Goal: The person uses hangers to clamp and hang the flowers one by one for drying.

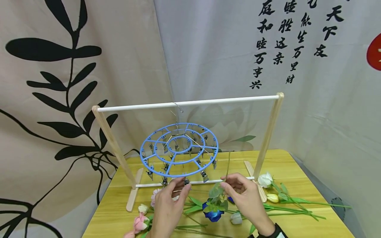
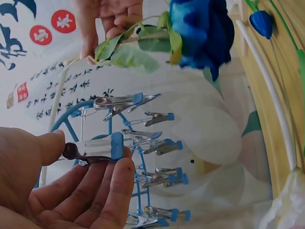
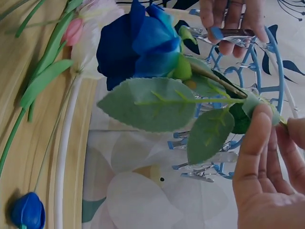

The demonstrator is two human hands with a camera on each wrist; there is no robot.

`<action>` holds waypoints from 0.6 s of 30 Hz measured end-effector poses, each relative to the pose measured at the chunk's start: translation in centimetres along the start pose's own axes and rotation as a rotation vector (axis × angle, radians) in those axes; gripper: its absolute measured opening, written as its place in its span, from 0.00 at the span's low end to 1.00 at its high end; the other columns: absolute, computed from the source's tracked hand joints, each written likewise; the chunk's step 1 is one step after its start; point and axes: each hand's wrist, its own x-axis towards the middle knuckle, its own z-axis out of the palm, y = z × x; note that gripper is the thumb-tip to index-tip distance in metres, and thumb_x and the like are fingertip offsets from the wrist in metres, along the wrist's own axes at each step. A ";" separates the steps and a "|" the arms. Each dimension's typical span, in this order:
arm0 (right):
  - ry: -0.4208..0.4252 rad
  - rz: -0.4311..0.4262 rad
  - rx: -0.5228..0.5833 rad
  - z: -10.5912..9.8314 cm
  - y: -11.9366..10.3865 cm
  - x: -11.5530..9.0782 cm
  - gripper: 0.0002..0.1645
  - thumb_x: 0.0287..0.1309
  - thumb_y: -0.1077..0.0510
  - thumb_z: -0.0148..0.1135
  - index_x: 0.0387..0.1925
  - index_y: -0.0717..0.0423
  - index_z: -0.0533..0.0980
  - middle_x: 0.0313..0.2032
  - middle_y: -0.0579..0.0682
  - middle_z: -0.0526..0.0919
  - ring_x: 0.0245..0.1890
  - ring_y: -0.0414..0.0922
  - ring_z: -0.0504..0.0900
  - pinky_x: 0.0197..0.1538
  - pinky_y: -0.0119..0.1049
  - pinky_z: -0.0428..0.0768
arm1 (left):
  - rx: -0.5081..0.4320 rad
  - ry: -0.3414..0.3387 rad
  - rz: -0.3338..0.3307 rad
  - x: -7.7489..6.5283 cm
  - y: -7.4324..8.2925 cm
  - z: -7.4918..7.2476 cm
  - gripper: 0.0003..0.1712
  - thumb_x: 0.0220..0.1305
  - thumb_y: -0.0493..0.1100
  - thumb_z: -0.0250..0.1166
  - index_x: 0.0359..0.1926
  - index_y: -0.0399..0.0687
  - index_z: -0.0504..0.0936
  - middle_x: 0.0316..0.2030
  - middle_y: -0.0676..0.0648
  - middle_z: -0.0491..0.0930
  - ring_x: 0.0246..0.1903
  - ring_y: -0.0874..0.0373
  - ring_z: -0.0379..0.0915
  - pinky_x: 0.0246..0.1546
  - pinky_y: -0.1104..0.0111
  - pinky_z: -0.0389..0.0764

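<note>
A round blue clip hanger [image 1: 178, 175] with several dangling metal clips hangs above the table. My left hand [image 1: 169, 203] is at its front edge; in the left wrist view its thumb and fingers pinch a metal clip [image 2: 97, 148] with blue tips. The right hand [image 1: 245, 196] pinches the stem of a blue rose [image 3: 138, 45] near its end. That rose hangs head down, green leaves [image 3: 152, 102] along its stem, to the right of the clip and apart from it.
A stand with wooden posts [image 1: 269, 132] and a white top rod [image 1: 214, 101] carries the hanger. Pink flowers [image 1: 141, 223] lie at the table's left front, a white rose [image 1: 265, 180] and a yellow bud [image 1: 272, 198] at right. Patterned cloth [image 1: 208, 49] hangs behind.
</note>
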 end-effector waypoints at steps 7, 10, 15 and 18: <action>-0.046 0.046 0.074 0.1 -0.7 0.4 0.06 0.85 0.66 0.67 0.53 0.61 0.88 0.41 0.58 0.96 0.33 0.47 0.95 0.36 0.41 0.95 | -0.047 -0.043 -0.051 0.4 0.1 0.1 0.15 0.81 0.50 0.78 0.59 0.48 0.94 0.47 0.49 0.98 0.43 0.62 0.96 0.49 0.72 0.95; -0.060 0.082 0.084 0.1 -0.9 0.6 0.04 0.84 0.64 0.70 0.52 0.59 0.89 0.41 0.57 0.96 0.34 0.49 0.96 0.37 0.39 0.95 | -0.077 -0.067 -0.072 0.5 0.1 0.1 0.16 0.80 0.50 0.78 0.59 0.48 0.94 0.47 0.49 0.97 0.42 0.62 0.96 0.49 0.72 0.95; -0.078 0.108 0.006 0.0 -1.2 1.0 0.04 0.83 0.59 0.73 0.48 0.50 0.91 0.41 0.51 0.98 0.38 0.45 0.97 0.45 0.36 0.93 | -0.133 -0.102 -0.106 0.6 0.1 0.1 0.17 0.80 0.51 0.79 0.60 0.48 0.93 0.49 0.48 0.97 0.45 0.62 0.95 0.51 0.71 0.95; -0.094 0.140 -0.021 0.1 -1.5 1.2 0.03 0.81 0.55 0.76 0.47 0.46 0.92 0.40 0.48 0.98 0.38 0.41 0.96 0.46 0.36 0.93 | -0.173 -0.118 -0.121 0.7 0.1 0.1 0.19 0.80 0.52 0.78 0.63 0.48 0.93 0.51 0.47 0.96 0.48 0.61 0.96 0.51 0.72 0.95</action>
